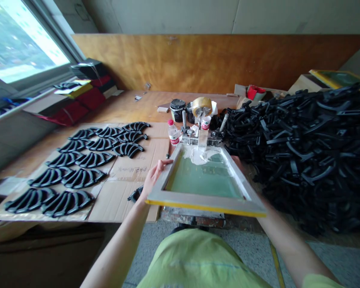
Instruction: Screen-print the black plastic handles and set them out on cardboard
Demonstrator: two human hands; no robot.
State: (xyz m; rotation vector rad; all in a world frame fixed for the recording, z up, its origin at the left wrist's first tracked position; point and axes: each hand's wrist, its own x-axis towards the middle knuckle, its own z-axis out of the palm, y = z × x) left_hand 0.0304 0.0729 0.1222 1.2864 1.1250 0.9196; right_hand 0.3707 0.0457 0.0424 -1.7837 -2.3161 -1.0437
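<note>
A screen printing frame (204, 200) with green mesh is tilted in front of me, its far end at a metal hinge clamp (211, 139). My left hand (153, 178) is closed on the frame's left side, a finger lying along its edge. At the opposite side, my right hand (237, 161) grips the frame; the frame hides most of it and only a small part shows. White tape or paste covers the mesh near the clamp. A black curved plastic part (135, 195) lies beside my left wrist, partly covered by it. What lies beneath the frame is hidden.
Rows of black curved parts (84, 179) lie on cardboard (129, 173) at left. A large heap of black parts (303, 148) stands at right. Behind the frame are a bottle (173, 134), an ink tub (178, 111) and a tape roll (202, 107). Boxes (67, 106) sit by the window.
</note>
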